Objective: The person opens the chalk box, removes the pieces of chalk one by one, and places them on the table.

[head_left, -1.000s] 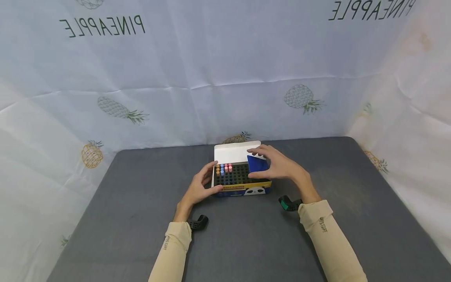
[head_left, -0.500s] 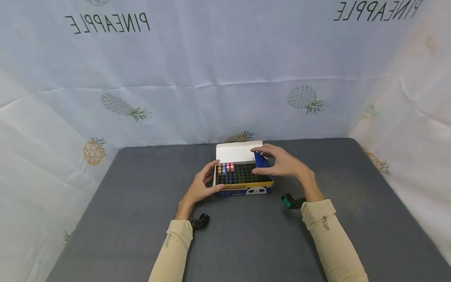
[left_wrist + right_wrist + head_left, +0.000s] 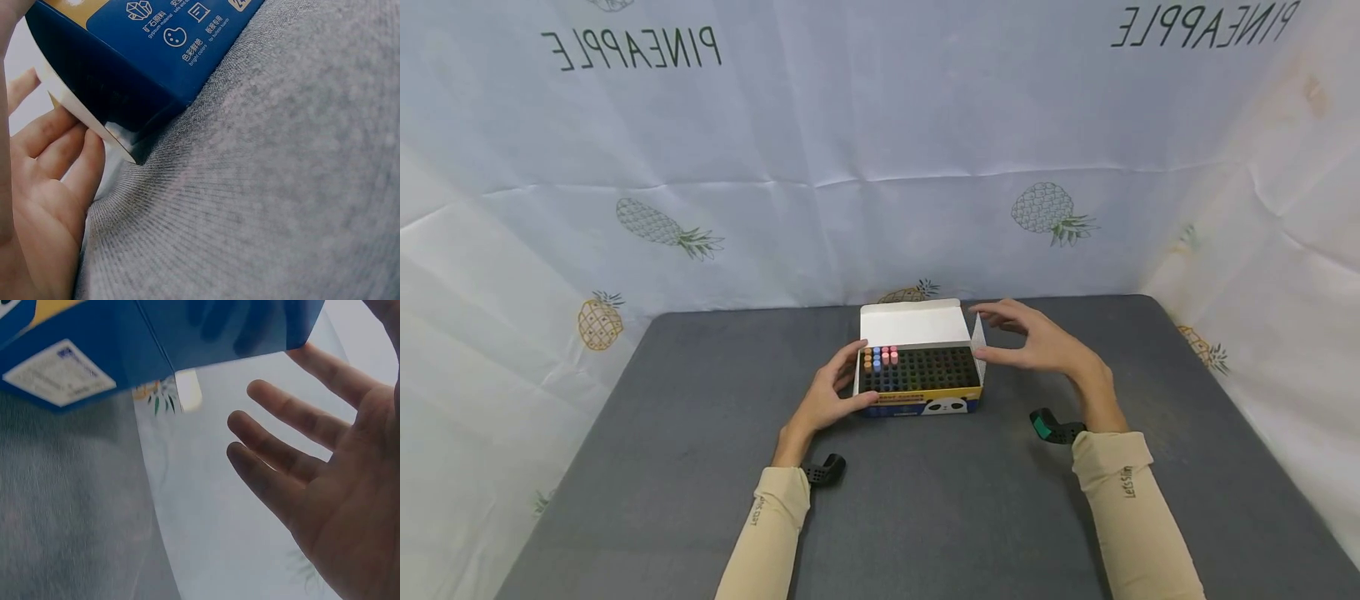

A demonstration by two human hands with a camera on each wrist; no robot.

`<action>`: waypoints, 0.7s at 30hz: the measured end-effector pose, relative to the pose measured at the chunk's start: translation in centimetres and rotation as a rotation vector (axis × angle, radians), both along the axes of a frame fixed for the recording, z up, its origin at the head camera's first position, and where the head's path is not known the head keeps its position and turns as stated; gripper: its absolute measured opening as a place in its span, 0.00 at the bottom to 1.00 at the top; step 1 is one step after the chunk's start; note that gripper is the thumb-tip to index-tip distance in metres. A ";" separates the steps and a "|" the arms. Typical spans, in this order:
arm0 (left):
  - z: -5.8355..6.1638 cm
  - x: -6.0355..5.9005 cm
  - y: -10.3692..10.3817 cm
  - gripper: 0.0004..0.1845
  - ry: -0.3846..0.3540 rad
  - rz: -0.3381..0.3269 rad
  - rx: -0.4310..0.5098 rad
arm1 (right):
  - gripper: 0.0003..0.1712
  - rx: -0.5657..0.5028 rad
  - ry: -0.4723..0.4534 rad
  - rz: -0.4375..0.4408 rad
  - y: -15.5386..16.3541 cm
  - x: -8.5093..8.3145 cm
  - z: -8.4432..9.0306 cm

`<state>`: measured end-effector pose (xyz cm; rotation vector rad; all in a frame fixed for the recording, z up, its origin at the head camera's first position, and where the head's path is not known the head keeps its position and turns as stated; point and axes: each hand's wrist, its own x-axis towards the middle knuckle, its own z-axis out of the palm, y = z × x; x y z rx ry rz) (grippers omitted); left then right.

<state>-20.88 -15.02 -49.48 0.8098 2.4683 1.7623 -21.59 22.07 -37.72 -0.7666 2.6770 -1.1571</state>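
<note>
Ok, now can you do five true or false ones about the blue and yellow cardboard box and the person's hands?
1. The blue and yellow cardboard box sits on the dark grey table. True.
2. The person's bare left hand is waving high above the box. False: it holds the box's left end.
3. A black-and-white panda face is printed on the box's front. True.
4. The small orange, blue and pink sticks stand at the box's right end. False: they stand toward its left end.
5. The box's white-lined back lid is open. True.
</note>
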 end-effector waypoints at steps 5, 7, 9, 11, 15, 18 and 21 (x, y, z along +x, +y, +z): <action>0.1 0.0 0.0 0.44 -0.006 -0.002 0.007 | 0.39 -0.021 -0.046 -0.032 1.8 0.4 -0.2; 0.1 0.0 0.0 0.44 -0.002 -0.004 0.003 | 0.38 -0.022 -0.063 -0.038 2.6 0.5 -0.4; 0.1 0.0 0.0 0.44 -0.004 -0.006 0.001 | 0.38 -0.021 -0.080 -0.043 3.4 0.6 -0.5; 0.2 0.0 0.0 0.44 -0.006 -0.006 -0.001 | 0.39 -0.012 -0.101 -0.049 4.0 0.6 -0.7; 0.3 0.0 0.0 0.44 -0.010 -0.002 -0.004 | 0.41 0.013 -0.146 -0.056 4.6 0.6 -1.5; 0.4 0.0 0.1 0.44 -0.012 0.002 -0.007 | 0.42 0.039 -0.175 -0.058 4.7 0.5 -2.3; 0.4 0.1 0.1 0.44 -0.012 -0.002 -0.005 | 0.43 0.075 -0.202 -0.066 4.6 0.4 -3.0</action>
